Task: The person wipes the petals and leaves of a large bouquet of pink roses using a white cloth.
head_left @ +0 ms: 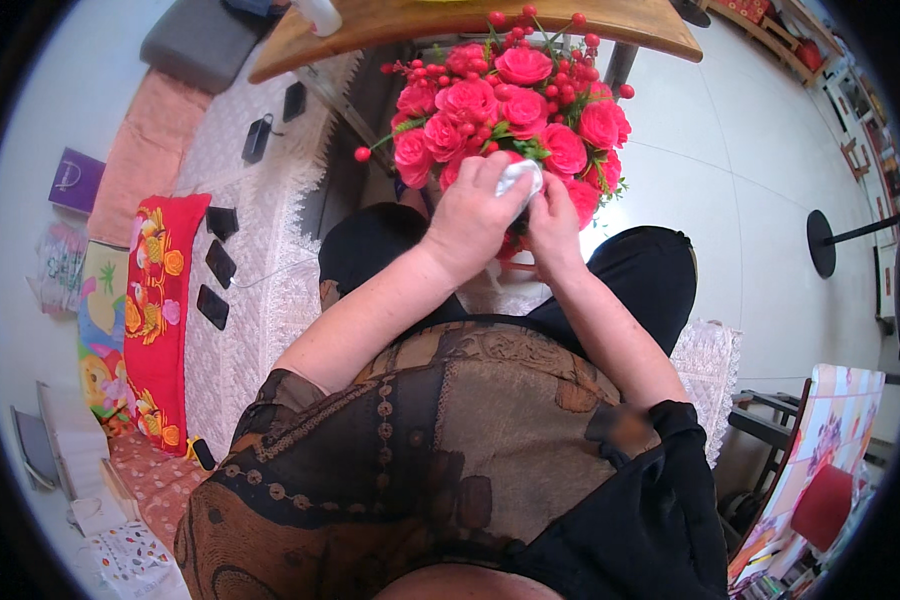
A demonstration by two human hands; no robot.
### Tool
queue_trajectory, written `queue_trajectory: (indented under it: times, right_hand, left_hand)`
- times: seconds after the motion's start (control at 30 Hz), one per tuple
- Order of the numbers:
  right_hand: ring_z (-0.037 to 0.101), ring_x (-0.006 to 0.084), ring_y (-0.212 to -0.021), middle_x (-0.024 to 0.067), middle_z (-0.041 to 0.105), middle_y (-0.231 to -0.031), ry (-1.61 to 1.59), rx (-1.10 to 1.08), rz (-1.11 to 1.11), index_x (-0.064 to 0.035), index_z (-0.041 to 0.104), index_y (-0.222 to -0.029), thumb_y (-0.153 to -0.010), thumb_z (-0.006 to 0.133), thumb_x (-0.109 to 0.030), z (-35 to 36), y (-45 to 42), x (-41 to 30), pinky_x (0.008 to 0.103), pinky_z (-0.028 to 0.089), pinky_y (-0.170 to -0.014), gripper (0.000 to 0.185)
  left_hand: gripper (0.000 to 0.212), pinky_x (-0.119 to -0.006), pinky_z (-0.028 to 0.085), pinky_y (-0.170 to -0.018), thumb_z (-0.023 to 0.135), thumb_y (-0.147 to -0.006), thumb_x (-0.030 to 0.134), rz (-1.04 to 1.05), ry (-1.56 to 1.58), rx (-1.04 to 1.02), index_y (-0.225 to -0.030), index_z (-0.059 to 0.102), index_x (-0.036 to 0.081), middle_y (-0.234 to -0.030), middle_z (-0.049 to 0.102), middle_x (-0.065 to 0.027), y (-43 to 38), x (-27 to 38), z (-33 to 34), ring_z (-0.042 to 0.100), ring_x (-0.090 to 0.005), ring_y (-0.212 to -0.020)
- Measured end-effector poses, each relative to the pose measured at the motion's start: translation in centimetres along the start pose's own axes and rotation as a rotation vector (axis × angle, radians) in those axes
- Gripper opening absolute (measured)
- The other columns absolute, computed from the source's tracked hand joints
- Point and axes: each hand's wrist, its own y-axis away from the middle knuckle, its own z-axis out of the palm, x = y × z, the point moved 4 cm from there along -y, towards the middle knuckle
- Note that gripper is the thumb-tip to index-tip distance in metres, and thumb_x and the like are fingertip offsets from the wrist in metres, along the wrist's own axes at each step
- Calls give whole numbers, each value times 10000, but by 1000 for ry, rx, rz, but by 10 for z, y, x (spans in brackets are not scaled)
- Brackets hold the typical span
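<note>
A large bunch of pink-red artificial roses [523, 112], with red berry sprays and green leaves, stands before me between my knees. My left hand [474, 214] grips a crumpled white cloth or tissue [523, 180] at the near side of the flowers. Close beside it, my right hand [556, 225] has its fingers curled at the cloth's right edge, against the lower blooms. Whether these fingers hold a stem, a petal or the cloth is hidden. Something dark shows between the two hands, partly covered. The base of the bunch is mostly out of sight below them.
A wooden table [450, 22] is just beyond the flowers, with a white bottle [319, 15] on it. Left, several phones [220, 262] and a red floral pillow [161, 322] lie on the lace-covered seat [259, 225]. A round black stand base [820, 244] is at right.
</note>
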Motion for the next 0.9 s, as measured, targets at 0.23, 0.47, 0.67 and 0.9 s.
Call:
queue_trajectory:
  times: [0.23, 0.47, 0.67, 0.9]
  right_hand:
    - [588, 254, -1239, 195, 598, -1357, -179, -7, 80, 29, 462, -1451, -1044, 431, -68, -5, -1, 24, 347, 457, -1066, 420]
    - [573, 238, -1265, 176, 586, -1371, -244, -65, 76, 37, 435, -1463, -1038, 438, -42, -4, 9, 14, 340, 432, -1100, 432]
    - [536, 231, -1312, 159, 561, -1398, -150, -117, 58, 38, 426, -1470, -1011, 403, 6, -2, 17, -1, 350, 399, -1134, 461]
    - [555, 200, -1162, 134, 590, -1307, -183, -172, 117, -10, 385, -1525, -984, 398, -1, -4, 18, -16, 320, 441, -995, 541]
  left_hand:
    - [246, -427, 498, -993, 667, -815, 51, 50, 18, -5, -1052, 723, 21, -1257, 553, -181, 15, 3, -4, 565, -363, -1153]
    - [313, -374, 535, -717, 724, -760, -37, -188, 16, 45, -1048, 750, 85, -975, 549, -110, 30, -21, -50, 630, -270, -847]
    - [289, -379, 535, -680, 719, -819, 80, -99, 19, 158, -1106, 714, 120, -932, 560, -95, 13, -12, -54, 629, -273, -832]
    - [321, -394, 570, -806, 637, -856, 106, 33, 63, 90, -1174, 682, 104, -1035, 584, -117, 9, 5, 6, 644, -312, -985]
